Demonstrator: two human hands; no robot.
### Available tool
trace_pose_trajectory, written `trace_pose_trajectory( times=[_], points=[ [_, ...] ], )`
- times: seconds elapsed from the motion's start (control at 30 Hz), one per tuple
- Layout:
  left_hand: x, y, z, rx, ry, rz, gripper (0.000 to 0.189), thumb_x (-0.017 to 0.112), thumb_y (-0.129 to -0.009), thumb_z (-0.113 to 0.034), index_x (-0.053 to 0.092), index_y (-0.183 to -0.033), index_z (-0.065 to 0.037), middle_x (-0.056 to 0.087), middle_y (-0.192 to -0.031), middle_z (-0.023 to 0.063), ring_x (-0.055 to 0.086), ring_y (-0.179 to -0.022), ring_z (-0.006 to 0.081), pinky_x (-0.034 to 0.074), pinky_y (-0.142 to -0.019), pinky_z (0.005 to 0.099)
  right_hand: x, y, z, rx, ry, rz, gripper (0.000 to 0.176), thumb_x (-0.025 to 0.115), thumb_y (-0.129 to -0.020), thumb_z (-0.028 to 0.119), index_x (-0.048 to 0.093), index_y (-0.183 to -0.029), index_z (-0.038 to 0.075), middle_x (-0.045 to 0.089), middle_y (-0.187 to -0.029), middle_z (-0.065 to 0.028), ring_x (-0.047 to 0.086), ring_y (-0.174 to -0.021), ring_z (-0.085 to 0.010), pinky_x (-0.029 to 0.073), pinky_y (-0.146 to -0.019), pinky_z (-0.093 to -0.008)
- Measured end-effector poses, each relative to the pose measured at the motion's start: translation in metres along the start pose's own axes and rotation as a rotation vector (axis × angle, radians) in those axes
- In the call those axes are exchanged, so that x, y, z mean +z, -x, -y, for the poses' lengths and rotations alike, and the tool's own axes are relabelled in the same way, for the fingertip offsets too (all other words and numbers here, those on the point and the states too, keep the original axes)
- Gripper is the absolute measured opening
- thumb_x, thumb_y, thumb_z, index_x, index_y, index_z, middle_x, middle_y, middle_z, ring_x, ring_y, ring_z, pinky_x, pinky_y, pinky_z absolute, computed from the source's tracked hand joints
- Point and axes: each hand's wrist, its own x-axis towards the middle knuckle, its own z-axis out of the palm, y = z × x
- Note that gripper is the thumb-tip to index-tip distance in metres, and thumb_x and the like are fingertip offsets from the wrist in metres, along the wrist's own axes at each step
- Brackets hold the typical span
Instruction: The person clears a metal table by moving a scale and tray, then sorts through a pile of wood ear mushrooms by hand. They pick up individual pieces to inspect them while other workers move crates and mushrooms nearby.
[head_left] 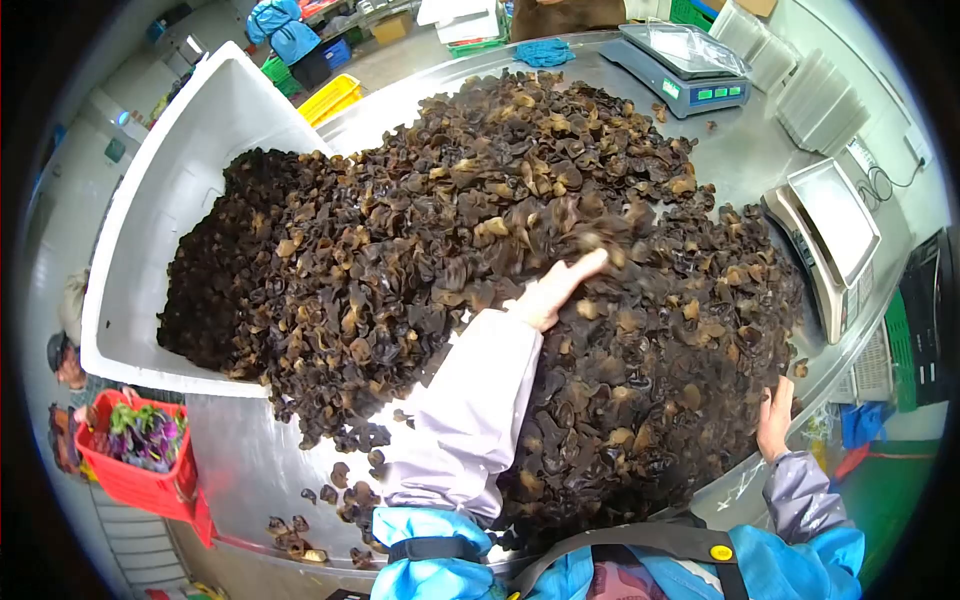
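A large heap of dark brown wood ear mushrooms point(640, 400) spreads over a steel table. My left hand point(548, 292) reaches into the middle of it, its visible digit stretched out and the other fingers partly buried. Mushrooms just beyond its tip are smeared by motion. At the heap's right edge, my right hand point(775, 420) rests against the mushrooms with thumb and finger apart. The rest of its fingers are hidden. On the left, a white foam box point(130, 230) lies tipped on its side, with mushrooms running from its mouth into the heap.
Two weighing scales point(690, 95) point(840, 250) stand at the back right and right. Stacked clear plastic trays point(820, 100) are behind them. A blue cloth point(543, 53) lies at the far edge. A red basket point(140, 470) of leafy greens is at left, near another person point(68, 365).
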Motion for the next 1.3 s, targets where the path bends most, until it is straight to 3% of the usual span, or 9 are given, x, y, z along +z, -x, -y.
trace_pose_trajectory(
  times=[0.13,0.23,0.33,0.47,0.57,0.8,1.0,1.13,1.3],
  points=[
    [0.054,0.013,-0.015,0.113,-0.444,0.173,0.065,0.071,-0.076,-0.036,0.043,-0.129,-0.01,0.052,-0.119,0.0087,0.048,-0.113,0.0181,0.039,-0.098,0.0363,-0.003,0.001,0.001,-0.016,0.014,-0.008,0.03,0.044,-0.088,0.01,0.042,-0.116,-0.001,0.043,-0.108,-0.02,0.045,-0.103,-0.039,0.038,-0.088,-0.0391],
    [0.087,0.036,-0.002,0.384,-1.229,0.103,0.076,0.076,-0.067,-0.033,0.04,-0.133,-0.017,0.037,-0.135,0.0147,0.038,-0.121,0.0353,0.035,-0.098,0.054,-0.004,0.0,0.005,-0.025,0.014,-0.03,0.029,0.046,-0.088,0.011,0.042,-0.115,0.0,0.043,-0.106,-0.0197,0.045,-0.101,-0.0391,0.039,-0.086,-0.0397],
    [0.116,0.064,0.009,0.417,-1.406,0.076,0.078,0.078,-0.061,-0.03,0.042,-0.131,-0.024,0.025,-0.143,0.0129,0.029,-0.123,0.0462,0.032,-0.091,0.0661,-0.008,0.0,0.01,0.029,0.021,-0.021,0.029,0.046,-0.088,0.011,0.042,-0.114,0.0,0.043,-0.107,-0.019,0.046,-0.102,-0.0386,0.039,-0.085,-0.0399],
    [0.12,0.096,0.029,0.41,-1.429,0.125,0.065,0.074,-0.066,-0.015,0.048,-0.126,-0.022,0.023,-0.144,0.0121,0.025,-0.124,0.0486,0.038,-0.094,0.0547,-0.013,-0.003,0.018,0.063,-0.047,0.024,0.029,0.047,-0.088,0.012,0.042,-0.114,0.001,0.043,-0.108,-0.0181,0.046,-0.102,-0.038,0.04,-0.085,-0.0397],
    [0.108,0.118,0.027,0.488,-1.48,0.024,0.053,0.068,-0.069,-0.007,0.054,-0.12,-0.017,0.037,-0.136,0.0143,0.044,-0.112,0.0405,0.043,-0.089,0.0477,-0.016,-0.002,0.02,0.083,-0.035,0.028,0.03,0.048,-0.088,0.012,0.042,-0.115,0.001,0.043,-0.108,-0.0178,0.047,-0.102,-0.0378,0.04,-0.085,-0.0399],
    [0.043,0.152,0.01,0.402,-0.862,-0.438,0.03,0.061,-0.076,-0.001,0.06,-0.106,-0.003,0.056,-0.118,0.0139,0.052,-0.112,0.0266,0.04,-0.097,0.0358,-0.013,-0.002,0.021,0.079,-0.032,0.007,0.029,0.048,-0.088,0.015,0.044,-0.115,0.003,0.045,-0.11,-0.0148,0.048,-0.103,-0.0361,0.041,-0.084,-0.0394],
    [-0.034,0.155,0.03,-0.078,-0.121,-0.844,0.054,0.059,-0.087,-0.016,0.036,-0.134,-0.005,0.042,-0.134,0.0114,0.039,-0.125,0.0209,0.029,-0.104,0.0409,-0.017,-0.003,0.025,0.121,-0.022,0.039,0.028,0.048,-0.088,0.014,0.044,-0.114,0.003,0.045,-0.11,-0.015,0.048,-0.103,-0.0356,0.042,-0.084,-0.0393],
    [-0.059,0.134,0.025,-0.111,0.104,-0.53,0.081,0.05,-0.088,-0.047,0.013,-0.142,0.0,0.005,-0.15,0.0177,0.002,-0.14,0.0282,0.007,-0.112,0.045,-0.017,-0.003,0.026,0.113,-0.007,0.04,0.029,0.049,-0.087,0.013,0.044,-0.114,0.004,0.044,-0.11,-0.0149,0.048,-0.103,-0.0355,0.042,-0.084,-0.0393],
    [-0.082,0.052,0.031,-0.127,0.32,-0.469,0.089,0.057,-0.083,-0.051,0.014,-0.142,-0.002,0.021,-0.146,0.0177,0.028,-0.131,0.0293,0.032,-0.099,0.039,-0.019,-0.004,0.031,0.145,-0.021,0.05,0.03,0.05,-0.087,0.013,0.043,-0.114,0.004,0.044,-0.11,-0.0153,0.048,-0.102,-0.0364,0.042,-0.083,-0.0401]
  ],
)
